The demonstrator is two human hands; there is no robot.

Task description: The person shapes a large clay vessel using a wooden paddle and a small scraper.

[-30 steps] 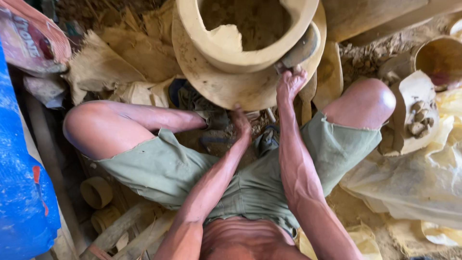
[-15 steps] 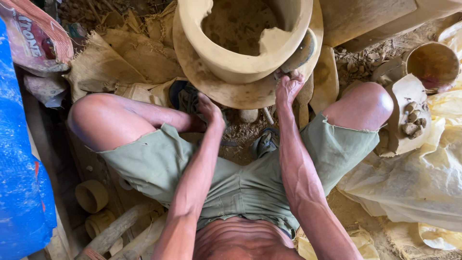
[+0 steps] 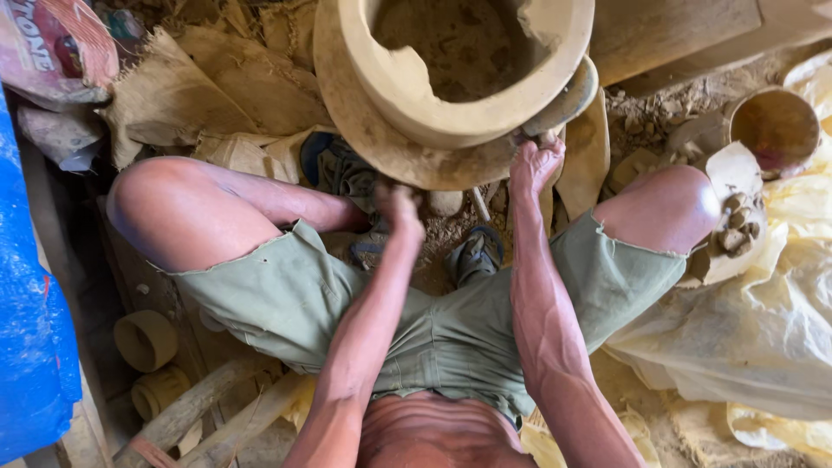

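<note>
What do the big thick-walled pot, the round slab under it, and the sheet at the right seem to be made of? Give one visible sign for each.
Pot: probably unfired clay; matte, tan, with a thick uneven rim that has a gap in it.
Round slab: likely wood or board coated in clay; dull, earth-smeared surface, so uncertain.
Yellow sheet: looks like thin plastic; glossy, crumpled, slightly see-through.
Left hand and right hand touch the slab's edge.

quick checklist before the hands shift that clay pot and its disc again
1. Left hand on the disc edge: ok, touching the near rim.
2. Right hand gripping the disc: ok, fingers at its right edge.
3. Clay pot wall whole: not ok, rim has broken gaps.
4. Pot centred on disc: cannot tell.
5. Knees apart from the disc: ok.
6. Small clay cup out of the way: ok, off to the right.
</note>
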